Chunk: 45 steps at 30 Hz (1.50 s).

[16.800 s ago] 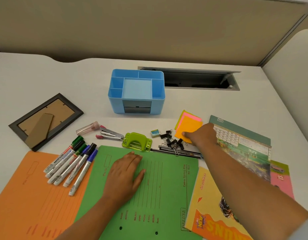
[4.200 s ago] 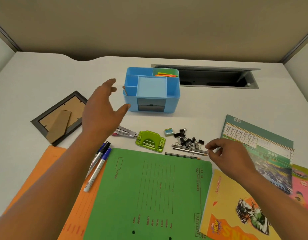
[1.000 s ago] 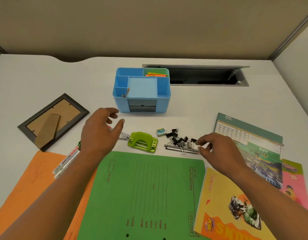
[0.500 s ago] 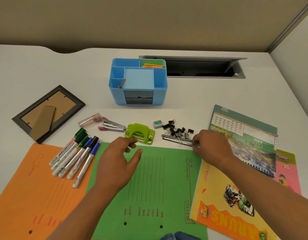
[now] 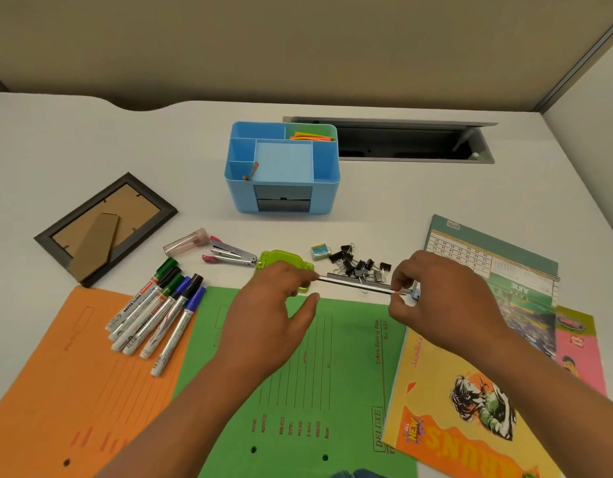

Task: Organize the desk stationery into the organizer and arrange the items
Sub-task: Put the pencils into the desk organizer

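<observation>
A striped pencil (image 5: 355, 285) is held level just above the desk, my left hand (image 5: 270, 315) pinching its left end and my right hand (image 5: 439, 298) pinching its right tip. The blue organizer (image 5: 282, 170) stands behind, with coloured sticky notes (image 5: 312, 136) in its back right compartment and one pencil (image 5: 251, 171) in its front left slot. Several whiteboard markers (image 5: 156, 312) lie on the orange folder's edge. A stapler (image 5: 229, 257), a green hole punch (image 5: 284, 262) partly hidden by my left hand, black binder clips (image 5: 358, 263) and a small eraser (image 5: 320, 251) lie in a row.
A green folder (image 5: 319, 391) lies under my arms, an orange folder (image 5: 74, 381) to its left, a yellow book (image 5: 463, 408) and a calendar (image 5: 488, 270) to the right. A picture frame (image 5: 105, 225) lies face down at left. A cable slot (image 5: 408, 143) opens behind the organizer.
My left hand moved right from the green folder to the pencil's left end. My right hand lifted the pencil off the desk, and both hands now hold it.
</observation>
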Tool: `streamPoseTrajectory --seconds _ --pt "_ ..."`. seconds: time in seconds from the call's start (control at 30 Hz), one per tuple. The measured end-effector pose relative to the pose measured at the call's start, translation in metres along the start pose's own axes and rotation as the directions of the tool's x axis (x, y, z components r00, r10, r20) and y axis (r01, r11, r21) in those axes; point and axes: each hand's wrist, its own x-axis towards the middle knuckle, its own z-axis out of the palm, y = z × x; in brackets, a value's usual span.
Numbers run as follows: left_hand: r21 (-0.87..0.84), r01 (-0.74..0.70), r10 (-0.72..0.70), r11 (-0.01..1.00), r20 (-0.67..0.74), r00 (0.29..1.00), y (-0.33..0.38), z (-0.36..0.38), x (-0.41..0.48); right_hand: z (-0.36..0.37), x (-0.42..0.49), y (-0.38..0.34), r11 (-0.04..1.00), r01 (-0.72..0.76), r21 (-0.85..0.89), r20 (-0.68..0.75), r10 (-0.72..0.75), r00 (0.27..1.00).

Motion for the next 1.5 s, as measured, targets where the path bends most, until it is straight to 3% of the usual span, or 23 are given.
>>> streamPoseTrajectory --seconds 0.17,0.5,0.7,0.83,0.9,1.07,1.33,1.5 --pt "0.057 -0.182 0.177 0.982 0.081 0.981 0.026 -0.002 0.02 -0.02 -0.004 -0.026 0.995 0.096 0.04 -0.095 -0.092 0.991" --pt "0.089 -0.312 0.304 0.946 0.089 0.948 0.035 -0.017 0.039 -0.039 -0.001 -0.047 0.951 0.187 0.248 -0.198 -0.14 0.97" --pt "0.029 -0.209 0.211 0.977 -0.137 0.968 0.02 -0.069 0.07 -0.036 -0.002 -0.037 0.93 0.131 0.342 -0.145 -0.085 0.986" --pt "-0.086 -0.127 0.094 0.988 -0.317 0.944 0.001 -0.107 0.104 -0.028 -0.007 -0.028 0.935 0.08 0.344 -0.101 -0.048 0.994" --pt "-0.066 -0.073 0.046 0.995 -0.351 0.935 -0.011 -0.118 0.119 -0.024 -0.009 -0.025 0.933 0.057 0.355 -0.089 -0.027 0.996" --pt "0.118 0.091 -0.049 0.989 -0.32 0.946 -0.039 -0.112 0.143 -0.019 -0.012 -0.02 0.929 0.033 0.367 -0.079 -0.004 0.997" --pt "0.328 0.178 -0.126 0.928 -0.172 0.977 -0.071 -0.072 0.151 -0.015 -0.01 -0.013 0.926 -0.005 0.376 -0.08 0.039 0.996" --pt "0.293 0.269 -0.247 0.917 -0.113 0.963 -0.087 -0.059 0.159 -0.014 -0.006 -0.01 0.929 -0.017 0.37 -0.089 0.054 0.995"
